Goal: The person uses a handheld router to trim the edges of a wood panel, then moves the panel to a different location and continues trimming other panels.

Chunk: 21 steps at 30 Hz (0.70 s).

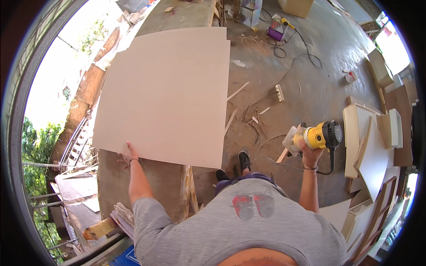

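Observation:
A large white board (pixel 164 93) lies flat on a worn worktable (pixel 133 177), its right edge reaching past the tabletop. My left hand (pixel 129 155) grips the board's near edge towards the left corner, thumb on top and the other fingers at or under the edge. Out to the right, my right hand (pixel 310 154) is wrapped around a yellow and black trim router (pixel 318 135). The router is tilted on its side in the air, its clear base pointing left, well apart from the board. A black cord hangs from its rear end.
Wood offcuts (pixel 238 91) and a white power strip (pixel 279 93) lie on the floor right of the table. Farther back are a purple box (pixel 277 32) and a corded yellow tool (pixel 286 22). Panels and cabinet parts (pixel 368 142) lean at right; a railing (pixel 77 139) runs left.

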Available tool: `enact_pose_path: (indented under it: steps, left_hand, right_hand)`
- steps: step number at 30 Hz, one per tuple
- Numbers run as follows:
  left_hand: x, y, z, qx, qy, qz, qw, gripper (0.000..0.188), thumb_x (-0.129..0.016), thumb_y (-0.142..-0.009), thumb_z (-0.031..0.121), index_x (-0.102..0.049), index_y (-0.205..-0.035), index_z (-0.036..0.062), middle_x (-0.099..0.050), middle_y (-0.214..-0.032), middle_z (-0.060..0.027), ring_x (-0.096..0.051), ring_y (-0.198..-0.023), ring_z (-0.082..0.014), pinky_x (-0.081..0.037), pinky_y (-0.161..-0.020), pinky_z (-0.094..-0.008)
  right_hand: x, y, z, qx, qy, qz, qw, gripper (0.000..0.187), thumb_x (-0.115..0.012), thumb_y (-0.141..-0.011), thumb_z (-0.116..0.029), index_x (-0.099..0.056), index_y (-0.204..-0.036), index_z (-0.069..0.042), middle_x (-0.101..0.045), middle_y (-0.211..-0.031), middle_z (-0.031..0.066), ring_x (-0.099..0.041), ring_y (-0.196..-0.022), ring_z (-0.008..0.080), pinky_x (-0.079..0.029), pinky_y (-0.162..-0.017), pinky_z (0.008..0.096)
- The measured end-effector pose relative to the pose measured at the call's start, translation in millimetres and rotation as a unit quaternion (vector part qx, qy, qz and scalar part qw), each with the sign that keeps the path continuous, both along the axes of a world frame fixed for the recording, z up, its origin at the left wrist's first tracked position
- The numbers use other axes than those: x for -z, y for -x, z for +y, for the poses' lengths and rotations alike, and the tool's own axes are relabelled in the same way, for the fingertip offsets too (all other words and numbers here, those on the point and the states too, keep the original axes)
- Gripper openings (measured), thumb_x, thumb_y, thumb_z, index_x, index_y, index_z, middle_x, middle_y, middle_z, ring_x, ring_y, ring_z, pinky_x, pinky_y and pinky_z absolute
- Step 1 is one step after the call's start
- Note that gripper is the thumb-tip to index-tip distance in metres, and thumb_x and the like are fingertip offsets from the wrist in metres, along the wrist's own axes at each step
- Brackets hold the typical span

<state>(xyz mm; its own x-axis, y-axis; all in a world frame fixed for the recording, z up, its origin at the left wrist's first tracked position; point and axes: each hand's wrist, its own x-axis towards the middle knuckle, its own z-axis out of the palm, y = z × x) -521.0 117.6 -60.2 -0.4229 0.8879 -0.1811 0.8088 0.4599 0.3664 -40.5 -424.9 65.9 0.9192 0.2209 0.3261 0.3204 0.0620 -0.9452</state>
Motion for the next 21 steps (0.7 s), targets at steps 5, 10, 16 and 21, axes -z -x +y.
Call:
enact_pose_path:
  steps: [5, 10, 16, 21]
  left_hand:
    - [-9, -50, -12, -0.045, -0.072, -0.005, 0.996, 0.118, -0.039, -0.076, 0.080, -0.002, -0.145, -0.0079, -0.007, -0.154, -0.0204, -0.001, -0.144, -0.0317, -0.005, -0.115, -0.0482]
    - [46, -53, -34, -0.084, -0.098, -0.204, 0.970, 0.107, -0.044, -0.083, 0.068, -0.002, -0.145, -0.0078, -0.008, -0.153, -0.0248, -0.015, -0.141, -0.0370, -0.019, -0.114, -0.0466]
    - [28, -81, -57, -0.085, -0.113, -0.192, 0.971, 0.095, -0.044, -0.088, 0.057, -0.005, -0.145, -0.0067, -0.008, -0.153, -0.0251, -0.016, -0.142, -0.0353, -0.014, -0.114, -0.0471]
    - [-4, -117, -88, -0.089, -0.099, -0.144, 0.981, 0.092, -0.041, -0.089, 0.059, -0.010, -0.145, -0.0071, -0.004, -0.154, -0.0225, -0.005, -0.144, -0.0302, -0.003, -0.113, -0.0530]
  right_hand:
    - [-27, 22, 6, -0.001, 0.018, -0.020, 1.000, 0.054, -0.077, -0.065, -0.002, -0.054, -0.113, -0.001, -0.060, -0.105, 0.0063, -0.060, -0.093, 0.0159, -0.050, -0.084, 0.0300]
    - [-25, 30, -1, -0.023, 0.085, -0.046, 0.995, 0.056, -0.079, -0.064, -0.002, -0.053, -0.113, 0.000, -0.060, -0.106, 0.0062, -0.060, -0.094, 0.0159, -0.050, -0.085, 0.0303]
    - [-13, 41, 14, -0.020, 0.049, -0.030, 0.998, 0.056, -0.080, -0.063, -0.001, -0.054, -0.113, 0.000, -0.061, -0.107, 0.0075, -0.061, -0.093, 0.0174, -0.050, -0.085, 0.0308]
    - [-11, 36, 29, -0.069, 0.064, -0.043, 0.995, 0.057, -0.081, -0.063, -0.002, -0.055, -0.113, 0.000, -0.061, -0.106, 0.0077, -0.061, -0.093, 0.0170, -0.051, -0.083, 0.0304]
